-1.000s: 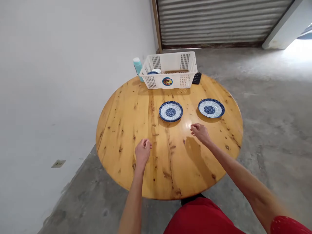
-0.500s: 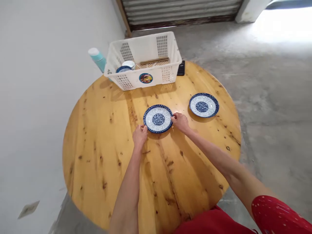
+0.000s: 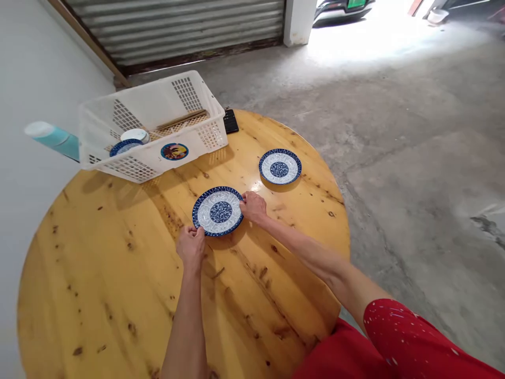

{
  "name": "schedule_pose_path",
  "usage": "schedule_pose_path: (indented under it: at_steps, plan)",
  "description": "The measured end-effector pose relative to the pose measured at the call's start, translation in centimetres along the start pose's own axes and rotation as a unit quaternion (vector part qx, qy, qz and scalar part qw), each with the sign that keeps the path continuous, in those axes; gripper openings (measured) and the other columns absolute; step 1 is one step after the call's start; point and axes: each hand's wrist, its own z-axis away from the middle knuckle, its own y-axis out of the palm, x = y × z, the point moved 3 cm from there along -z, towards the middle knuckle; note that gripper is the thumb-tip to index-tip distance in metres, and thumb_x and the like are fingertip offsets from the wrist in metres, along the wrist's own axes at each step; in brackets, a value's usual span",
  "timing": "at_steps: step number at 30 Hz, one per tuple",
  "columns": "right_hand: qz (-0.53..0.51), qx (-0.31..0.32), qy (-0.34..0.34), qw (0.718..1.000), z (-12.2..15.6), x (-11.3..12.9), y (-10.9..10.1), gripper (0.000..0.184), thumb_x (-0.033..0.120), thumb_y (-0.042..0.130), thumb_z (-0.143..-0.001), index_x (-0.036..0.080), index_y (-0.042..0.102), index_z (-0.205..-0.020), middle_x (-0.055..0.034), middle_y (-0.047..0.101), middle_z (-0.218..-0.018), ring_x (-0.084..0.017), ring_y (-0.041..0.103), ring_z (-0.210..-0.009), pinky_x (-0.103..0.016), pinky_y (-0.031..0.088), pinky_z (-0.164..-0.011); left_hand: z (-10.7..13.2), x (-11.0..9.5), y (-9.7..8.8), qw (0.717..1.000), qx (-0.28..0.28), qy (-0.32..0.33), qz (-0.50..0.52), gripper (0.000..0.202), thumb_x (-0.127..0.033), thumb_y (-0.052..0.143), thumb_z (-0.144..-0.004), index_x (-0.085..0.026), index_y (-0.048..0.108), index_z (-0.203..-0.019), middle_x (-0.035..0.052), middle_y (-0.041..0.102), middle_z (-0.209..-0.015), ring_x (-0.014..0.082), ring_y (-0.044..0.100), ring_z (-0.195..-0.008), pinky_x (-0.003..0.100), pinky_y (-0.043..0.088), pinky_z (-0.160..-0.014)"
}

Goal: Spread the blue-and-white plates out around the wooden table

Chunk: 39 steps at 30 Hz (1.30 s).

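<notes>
round wooden table (image 3: 118,284) on grey concrete floor (image 3: 394,158), pale wall (image 3: 23,79) alongside, corrugated shutter (image 3: 189,26) behind, bright daylight (image 3: 379,37) beyond

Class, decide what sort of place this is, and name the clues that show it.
Probably a garage or similar ground-level space: there is a corrugated metal panel, a bare concrete floor and part of a car beyond a pillar.

The lone head view looks forward and down from the near side of the worktop (image 3: 118,279), holding the plate (image 3: 220,212) near mid-frame, the shutter (image 3: 185,23) upper left.
</notes>
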Motion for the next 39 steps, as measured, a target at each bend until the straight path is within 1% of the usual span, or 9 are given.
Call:
schedule_pose_path:
  at_steps: [3, 7, 10, 14, 19, 24, 30, 35, 39]
  plan:
    - [-0.072, -0.032, 0.024, 0.997, 2.0, -1.0, -1.0, 0.019, 0.022, 0.052, -0.083, 0.02, 0.064, -0.098, -0.0031, 0.069, -0.094, -0.018, 0.062, -0.086, -0.029, 0.045, -0.079, 1.7, -1.1, -1.4, 1.0, -0.016, 0.008, 0.02, 0.018, -0.04, 0.054, -0.078, -0.022, 0.051, -0.078, -0.0028, 0.065, -0.063, 0.0186, 0.066, -0.063, 0.028, 0.046, -0.065]
    - [-0.154, -0.088, 0.043, 0.983, 7.7, -3.9, -3.0, 0.013, 0.021, 0.054, -0.079, 0.019, 0.062, -0.089, 0.0003, 0.067, -0.079, -0.015, 0.061, -0.071, -0.026, 0.045, -0.07, 6.0, -2.2, -2.0, 0.995, -0.018, 0.088, 0.039, 0.018, -0.04, 0.055, -0.08, -0.023, 0.052, -0.082, -0.0034, 0.064, -0.065, 0.0168, 0.065, -0.064, 0.026, 0.044, -0.066]
    - [-0.173, -0.133, 0.051, 0.975, 13.0, -6.6, -4.4, 0.012, 0.024, 0.053, -0.079, 0.019, 0.061, -0.086, -0.0009, 0.067, -0.077, -0.015, 0.061, -0.067, -0.026, 0.044, -0.067, 10.3, -1.9, -0.7, 0.991, 0.021, 0.119, 0.052, 0.018, -0.041, 0.053, -0.083, -0.023, 0.052, -0.082, -0.0025, 0.063, -0.067, 0.0157, 0.063, -0.063, 0.024, 0.041, -0.062]
    - [-0.167, -0.154, 0.078, 0.971, 19.2, -9.9, -5.1, 0.015, 0.027, 0.051, -0.079, 0.018, 0.061, -0.086, -0.0034, 0.068, -0.076, -0.017, 0.063, -0.067, -0.027, 0.045, -0.066, 15.1, -0.2, 2.0, 0.988, 0.091, 0.111, 0.055, 0.016, -0.038, 0.051, -0.085, -0.023, 0.052, -0.081, -0.0023, 0.064, -0.068, 0.0142, 0.06, -0.061, 0.023, 0.038, -0.061]
    - [-0.163, -0.149, 0.11, 0.969, 23.9, -12.1, -4.2, 0.016, 0.027, 0.049, -0.079, 0.019, 0.06, -0.088, -0.0046, 0.069, -0.077, -0.018, 0.065, -0.067, -0.028, 0.047, -0.066, 18.3, 1.7, 3.6, 0.985, 0.136, 0.097, 0.032, 0.014, -0.035, 0.051, -0.086, -0.022, 0.051, -0.08, -0.0012, 0.067, -0.072, 0.0139, 0.058, -0.063, 0.023, 0.036, -0.061]
    - [-0.17, -0.15, 0.125, 0.966, 25.6, -12.9, -3.3, 0.017, 0.029, 0.049, -0.081, 0.019, 0.06, -0.088, -0.0046, 0.071, -0.077, -0.019, 0.066, -0.069, -0.028, 0.047, -0.068, 19.1, 2.3, 4.2, 0.982, 0.151, 0.115, 0.002, 0.012, -0.033, 0.05, -0.089, -0.022, 0.052, -0.084, -0.001, 0.066, -0.073, 0.015, 0.061, -0.066, 0.024, 0.035, -0.063]
    - [-0.162, -0.147, 0.135, 0.966, 25.4, -13.7, -3.0, 0.016, 0.029, 0.049, -0.08, 0.02, 0.06, -0.088, -0.0044, 0.071, -0.074, -0.02, 0.066, -0.07, -0.028, 0.046, -0.066, 19.1, 2.0, 4.8, 0.982, 0.145, 0.124, -0.013, 0.011, -0.033, 0.051, -0.089, -0.023, 0.051, -0.084, -0.0006, 0.065, -0.074, 0.0163, 0.061, -0.068, 0.025, 0.034, -0.063]
    - [-0.162, -0.139, 0.124, 0.969, 25.5, -14.4, -2.4, 0.017, 0.029, 0.048, -0.081, 0.02, 0.06, -0.09, -0.0047, 0.07, -0.077, -0.02, 0.067, -0.072, -0.03, 0.048, -0.07, 19.3, 2.1, 5.1, 0.98, 0.155, 0.118, -0.032, 0.012, -0.033, 0.05, -0.089, -0.023, 0.051, -0.083, 0.0, 0.066, -0.076, 0.0173, 0.061, -0.071, 0.025, 0.033, -0.063]
    - [-0.141, -0.134, 0.119, 0.974, 25.5, -14.8, -2.3, 0.016, 0.03, 0.048, -0.083, 0.02, 0.058, -0.089, -0.0053, 0.069, -0.078, -0.02, 0.066, -0.073, -0.03, 0.048, -0.072, 19.3, 2.3, 5.1, 0.982, 0.147, 0.112, -0.03, 0.013, -0.034, 0.051, -0.089, -0.024, 0.051, -0.081, -0.0007, 0.064, -0.074, 0.017, 0.06, -0.07, 0.025, 0.033, -0.062]
